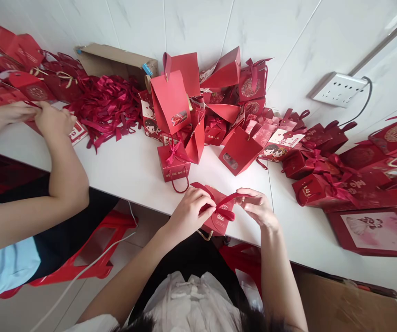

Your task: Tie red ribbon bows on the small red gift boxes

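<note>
A small red gift box point(218, 222) sits at the near edge of the white table point(125, 166). A dark red ribbon point(228, 201) loops over its top. My left hand point(189, 210) is closed, pinching the ribbon at the box's left side. Pinching the other end of the ribbon loop, my right hand point(257, 207) is just right of the box. A finished red box with a tied bow point(174, 162) stands just behind my left hand.
Several red gift boxes and bags point(219, 106) are piled at the table's middle and right. Loose red ribbons point(106, 106) and a cardboard box point(115, 60) lie at back left. Another person's hands point(51, 119) work at the left. A wall socket point(338, 88) sits to the right.
</note>
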`<action>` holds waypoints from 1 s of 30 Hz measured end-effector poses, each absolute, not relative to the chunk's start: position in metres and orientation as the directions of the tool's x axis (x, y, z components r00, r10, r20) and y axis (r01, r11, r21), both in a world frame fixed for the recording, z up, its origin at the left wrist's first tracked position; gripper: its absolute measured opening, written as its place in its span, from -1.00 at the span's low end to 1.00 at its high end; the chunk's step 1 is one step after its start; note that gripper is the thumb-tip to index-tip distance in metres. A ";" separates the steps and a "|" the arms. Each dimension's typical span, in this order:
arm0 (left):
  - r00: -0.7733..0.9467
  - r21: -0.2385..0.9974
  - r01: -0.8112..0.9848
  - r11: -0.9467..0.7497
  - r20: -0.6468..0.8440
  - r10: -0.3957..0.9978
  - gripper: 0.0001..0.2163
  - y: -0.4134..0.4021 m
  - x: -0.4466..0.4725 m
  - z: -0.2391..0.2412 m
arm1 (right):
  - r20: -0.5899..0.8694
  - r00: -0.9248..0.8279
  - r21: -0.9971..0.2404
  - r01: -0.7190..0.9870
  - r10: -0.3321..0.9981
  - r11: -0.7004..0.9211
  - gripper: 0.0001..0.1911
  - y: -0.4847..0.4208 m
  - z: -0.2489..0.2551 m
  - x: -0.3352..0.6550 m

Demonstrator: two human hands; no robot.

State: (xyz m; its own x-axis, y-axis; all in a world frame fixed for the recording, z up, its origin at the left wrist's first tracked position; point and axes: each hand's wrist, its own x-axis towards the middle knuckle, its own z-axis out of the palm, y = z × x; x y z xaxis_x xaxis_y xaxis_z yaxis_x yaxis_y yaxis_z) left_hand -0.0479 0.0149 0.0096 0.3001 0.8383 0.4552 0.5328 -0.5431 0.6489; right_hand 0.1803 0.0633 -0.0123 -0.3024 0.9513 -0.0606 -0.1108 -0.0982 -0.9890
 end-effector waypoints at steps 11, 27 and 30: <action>0.318 0.621 0.534 -0.574 0.481 0.817 -0.95 0.016 -0.050 0.011 | -0.048 -0.242 -0.995 0.101 0.969 -0.024 -0.58 0.084 0.005 0.152; 0.303 0.620 0.547 -0.563 0.480 0.823 -0.94 0.015 -0.049 0.011 | -0.010 -0.030 -0.860 0.510 0.999 0.007 -0.71 0.087 0.015 0.148; 0.297 0.604 0.560 -0.568 0.494 0.818 -0.94 0.015 -0.048 0.011 | 0.065 -0.296 -0.808 0.545 0.953 0.225 -0.76 0.087 0.033 0.121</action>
